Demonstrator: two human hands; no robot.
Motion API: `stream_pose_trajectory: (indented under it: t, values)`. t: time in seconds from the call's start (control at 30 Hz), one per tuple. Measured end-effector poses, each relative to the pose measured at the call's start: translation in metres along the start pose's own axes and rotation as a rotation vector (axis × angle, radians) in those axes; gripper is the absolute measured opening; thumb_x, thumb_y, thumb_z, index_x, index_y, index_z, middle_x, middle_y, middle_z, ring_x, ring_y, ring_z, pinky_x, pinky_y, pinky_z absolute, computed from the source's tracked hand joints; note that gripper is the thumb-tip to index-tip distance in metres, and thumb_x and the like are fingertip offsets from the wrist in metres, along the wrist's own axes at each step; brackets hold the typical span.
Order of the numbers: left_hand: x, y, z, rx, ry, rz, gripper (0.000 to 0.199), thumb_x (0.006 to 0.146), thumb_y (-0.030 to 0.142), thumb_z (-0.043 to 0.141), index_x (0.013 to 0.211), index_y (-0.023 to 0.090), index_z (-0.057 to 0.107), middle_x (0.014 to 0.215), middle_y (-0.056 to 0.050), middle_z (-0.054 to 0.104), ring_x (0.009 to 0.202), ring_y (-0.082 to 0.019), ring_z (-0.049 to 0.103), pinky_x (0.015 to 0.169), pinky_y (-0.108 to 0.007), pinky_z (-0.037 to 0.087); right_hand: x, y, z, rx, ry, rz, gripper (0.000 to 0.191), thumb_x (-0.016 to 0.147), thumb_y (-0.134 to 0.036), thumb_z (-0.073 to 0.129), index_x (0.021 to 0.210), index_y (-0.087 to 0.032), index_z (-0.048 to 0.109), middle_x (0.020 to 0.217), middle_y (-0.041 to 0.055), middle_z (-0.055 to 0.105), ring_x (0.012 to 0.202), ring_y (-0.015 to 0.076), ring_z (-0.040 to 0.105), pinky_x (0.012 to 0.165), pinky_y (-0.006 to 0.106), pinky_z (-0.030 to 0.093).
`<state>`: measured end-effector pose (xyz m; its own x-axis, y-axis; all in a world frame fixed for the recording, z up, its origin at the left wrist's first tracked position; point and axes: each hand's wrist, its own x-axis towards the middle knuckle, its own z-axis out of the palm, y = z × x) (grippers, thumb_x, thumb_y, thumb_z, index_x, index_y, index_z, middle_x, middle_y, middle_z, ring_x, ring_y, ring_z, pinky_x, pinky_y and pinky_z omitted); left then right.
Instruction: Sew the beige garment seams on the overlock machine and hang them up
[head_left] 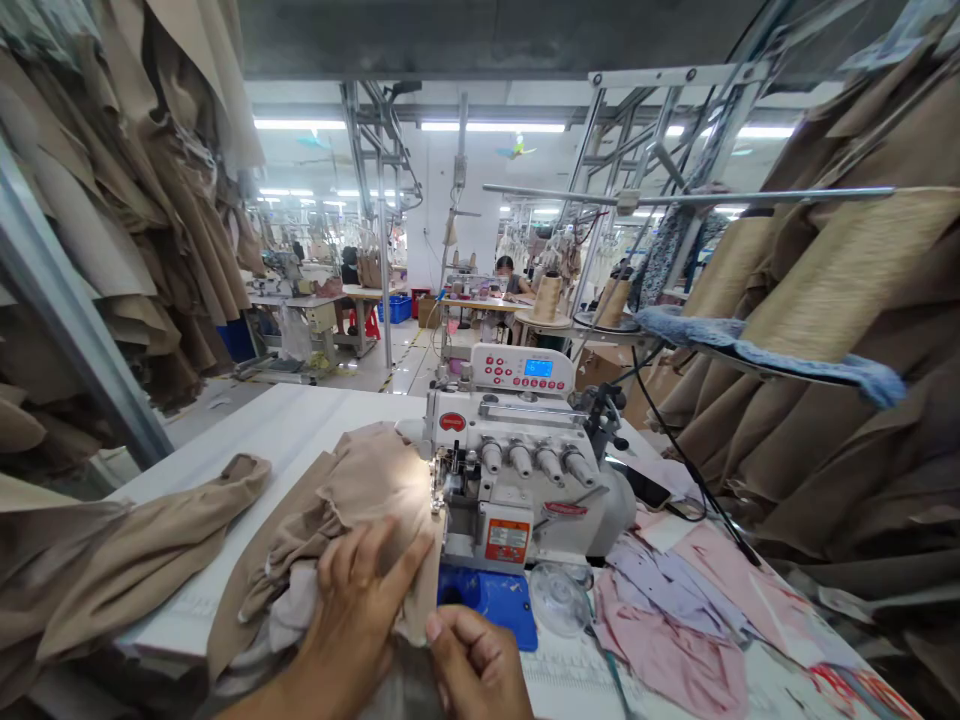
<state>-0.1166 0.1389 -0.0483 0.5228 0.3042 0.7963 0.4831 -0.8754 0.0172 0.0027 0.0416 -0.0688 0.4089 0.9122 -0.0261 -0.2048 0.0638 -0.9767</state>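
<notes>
A tan garment piece [375,470] lies bunched on the white table, its right edge running up to the needle of a white overlock sewing machine [517,430]. My left hand [360,600] rests on this cloth with fingers spread, just in front of the lit needle area. My right hand [480,660] pinches the near end of the cloth's edge between thumb and fingers. Part of the garment hangs toward me under my left forearm. The machine's needle is partly hidden by the presser parts.
Another tan garment piece [165,560] lies at the left. Pink and lavender cloth scraps [675,590] and a phone [637,485] are on the right. Thread cones [840,280] stand at upper right. Tan garments [150,180] hang on both sides. Other people sit farther back.
</notes>
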Motion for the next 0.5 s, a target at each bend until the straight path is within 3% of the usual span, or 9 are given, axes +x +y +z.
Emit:
stream_pose_trajectory:
  t: [0.07,0.17,0.23,0.27,0.37,0.5]
  values:
    - [0.025,-0.008,-0.001,-0.003,-0.035,0.016,0.024,0.095,0.022,0.050,0.109,0.026,0.069,0.130,-0.011,0.055,0.117,-0.030,0.044,0.099,-0.048,0.028,0.012,-0.004,0.001,0.022,0.024,0.001,0.063,0.071,-0.077,0.069,0.066,-0.014,0.064,0.046,-0.0077,0.033,0.043,0.0064,0.023,0.043,0.019,0.014]
    - [0.064,-0.026,-0.012,-0.075,-0.079,0.397,0.022,0.101,0.021,0.047,0.095,0.021,0.069,0.115,-0.006,0.067,0.108,-0.023,0.051,0.099,-0.042,0.029,0.035,-0.013,0.003,0.048,0.061,-0.011,0.061,0.068,-0.074,0.073,0.059,-0.015,0.061,0.046,-0.0063,0.038,0.044,0.0069,0.027,0.044,0.019,0.018]
    - [0.081,-0.040,-0.018,-0.130,-0.193,0.650,0.021,0.102,0.018,0.047,0.099,0.016,0.067,0.101,-0.005,0.070,0.099,-0.019,0.056,0.094,-0.036,0.036,0.052,-0.018,0.005,0.063,0.099,-0.005,0.062,0.064,-0.074,0.073,0.050,-0.016,0.056,0.041,-0.0074,0.034,0.041,0.0063,0.025,0.042,0.019,0.015]
    - [0.087,-0.048,-0.019,-0.163,-0.280,0.712,0.020,0.101,0.016,0.047,0.101,0.015,0.067,0.098,-0.004,0.071,0.095,-0.018,0.058,0.090,-0.034,0.039,0.060,-0.018,0.007,0.072,0.116,0.012,0.062,0.063,-0.074,0.073,0.046,-0.018,0.052,0.039,-0.0086,0.030,0.039,0.0057,0.022,0.040,0.019,0.012]
    - [0.102,-0.071,-0.014,-0.254,-0.486,0.672,0.019,0.099,0.014,0.050,0.101,0.017,0.069,0.098,-0.003,0.072,0.091,-0.017,0.062,0.082,-0.029,0.044,0.077,-0.017,0.009,0.105,0.147,0.081,0.066,0.057,-0.078,0.071,0.039,-0.023,0.039,0.032,-0.0112,0.022,0.031,0.0040,0.015,0.035,0.019,0.007]
    - [0.132,-0.095,0.010,-0.277,-0.551,0.521,0.035,0.095,0.004,0.048,0.102,0.027,0.074,0.101,0.000,0.072,0.094,-0.012,0.064,0.085,-0.022,0.046,0.079,-0.013,0.008,0.134,0.145,0.132,0.068,0.055,-0.081,0.072,0.041,-0.023,0.040,0.030,-0.0104,0.025,0.029,0.0042,0.018,0.033,0.018,0.009]
